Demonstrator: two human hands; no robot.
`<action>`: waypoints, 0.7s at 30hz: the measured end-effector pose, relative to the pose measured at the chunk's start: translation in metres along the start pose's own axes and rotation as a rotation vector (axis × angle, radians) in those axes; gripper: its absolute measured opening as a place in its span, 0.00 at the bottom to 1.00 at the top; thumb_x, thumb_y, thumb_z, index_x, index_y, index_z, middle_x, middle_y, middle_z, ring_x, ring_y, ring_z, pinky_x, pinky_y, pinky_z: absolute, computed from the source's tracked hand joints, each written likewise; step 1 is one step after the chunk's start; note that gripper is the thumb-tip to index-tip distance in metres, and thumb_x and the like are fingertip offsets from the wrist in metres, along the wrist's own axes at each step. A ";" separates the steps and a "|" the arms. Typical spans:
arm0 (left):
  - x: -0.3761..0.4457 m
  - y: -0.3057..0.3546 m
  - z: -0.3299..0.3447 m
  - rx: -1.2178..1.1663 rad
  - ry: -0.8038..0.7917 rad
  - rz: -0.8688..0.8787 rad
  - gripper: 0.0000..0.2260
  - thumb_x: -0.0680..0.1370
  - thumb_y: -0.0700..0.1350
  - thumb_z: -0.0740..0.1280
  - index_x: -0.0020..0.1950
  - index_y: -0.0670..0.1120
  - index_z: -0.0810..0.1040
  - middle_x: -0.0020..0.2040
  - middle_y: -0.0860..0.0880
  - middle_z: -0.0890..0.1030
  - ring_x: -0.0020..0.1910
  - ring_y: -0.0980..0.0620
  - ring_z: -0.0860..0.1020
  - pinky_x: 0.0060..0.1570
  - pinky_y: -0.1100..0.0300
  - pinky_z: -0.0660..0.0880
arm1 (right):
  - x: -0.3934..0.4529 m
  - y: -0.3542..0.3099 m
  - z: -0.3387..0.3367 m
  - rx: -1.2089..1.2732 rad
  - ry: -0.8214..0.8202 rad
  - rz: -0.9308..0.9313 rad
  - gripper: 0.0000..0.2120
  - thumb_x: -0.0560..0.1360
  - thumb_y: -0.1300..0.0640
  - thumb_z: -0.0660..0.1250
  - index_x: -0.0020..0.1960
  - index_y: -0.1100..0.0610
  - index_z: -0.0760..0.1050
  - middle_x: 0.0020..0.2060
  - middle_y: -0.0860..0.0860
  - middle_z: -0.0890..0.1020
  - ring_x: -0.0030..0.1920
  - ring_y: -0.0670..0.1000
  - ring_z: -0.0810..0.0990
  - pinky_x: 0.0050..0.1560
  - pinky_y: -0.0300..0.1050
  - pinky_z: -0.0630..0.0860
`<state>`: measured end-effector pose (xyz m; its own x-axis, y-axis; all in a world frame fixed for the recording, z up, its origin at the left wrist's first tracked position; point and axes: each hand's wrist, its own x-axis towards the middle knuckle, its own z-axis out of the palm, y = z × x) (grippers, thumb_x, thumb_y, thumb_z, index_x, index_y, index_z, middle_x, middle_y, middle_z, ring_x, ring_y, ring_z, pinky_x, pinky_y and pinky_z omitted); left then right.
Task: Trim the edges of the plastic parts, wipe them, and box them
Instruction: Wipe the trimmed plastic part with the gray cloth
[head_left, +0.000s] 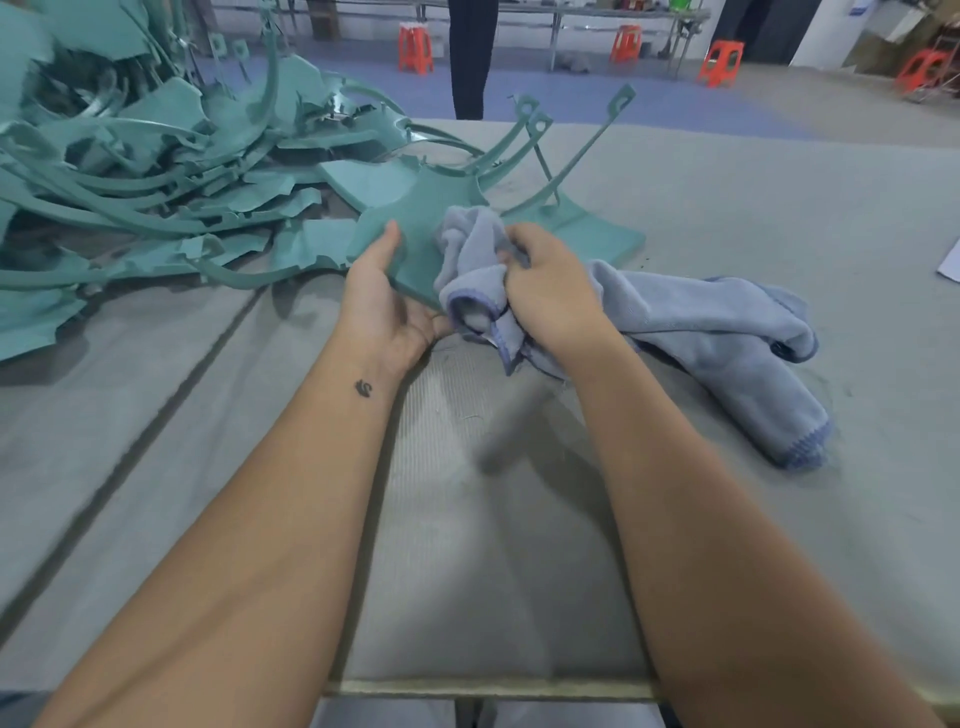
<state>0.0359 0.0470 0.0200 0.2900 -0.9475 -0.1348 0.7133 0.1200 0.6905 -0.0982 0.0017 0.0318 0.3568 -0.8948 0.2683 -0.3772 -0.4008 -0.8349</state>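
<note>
A teal plastic part (415, 218) with thin curved arms ending in eyelets lies tilted at the table's middle. My left hand (382, 301) holds its near left edge, thumb on top and fingers beneath. My right hand (550, 291) grips a bunched blue-grey cloth (701, 322) and presses it against the part's near edge. The rest of the cloth trails to the right across the table.
A big heap of teal plastic parts (156, 182) fills the left and far left of the grey cloth-covered table (779, 208). A person's dark legs (470, 57) stand beyond the far edge. Orange stools (415, 47) stand on the floor behind.
</note>
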 end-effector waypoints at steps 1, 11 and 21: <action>0.001 0.000 -0.002 0.056 -0.017 0.007 0.18 0.83 0.54 0.56 0.57 0.43 0.78 0.50 0.43 0.85 0.49 0.42 0.84 0.48 0.38 0.79 | 0.000 0.002 0.000 -0.005 0.066 0.007 0.13 0.79 0.61 0.55 0.39 0.48 0.68 0.34 0.42 0.72 0.32 0.40 0.68 0.31 0.31 0.65; -0.003 -0.002 0.001 0.103 -0.139 -0.037 0.19 0.82 0.54 0.58 0.62 0.42 0.77 0.57 0.41 0.81 0.57 0.44 0.79 0.64 0.48 0.73 | -0.005 -0.011 0.013 -0.027 0.089 -0.235 0.18 0.70 0.62 0.63 0.57 0.50 0.78 0.52 0.47 0.81 0.53 0.46 0.78 0.54 0.38 0.72; -0.004 0.001 0.001 0.046 -0.053 0.005 0.20 0.82 0.57 0.56 0.54 0.44 0.80 0.47 0.43 0.85 0.45 0.46 0.84 0.47 0.54 0.82 | -0.002 -0.015 0.019 -0.242 0.006 -0.254 0.05 0.67 0.63 0.63 0.38 0.55 0.76 0.36 0.52 0.80 0.41 0.54 0.78 0.43 0.54 0.77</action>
<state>0.0346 0.0501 0.0219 0.2585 -0.9614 -0.0939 0.6815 0.1126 0.7231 -0.0773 0.0136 0.0347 0.4607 -0.7615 0.4559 -0.4694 -0.6450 -0.6030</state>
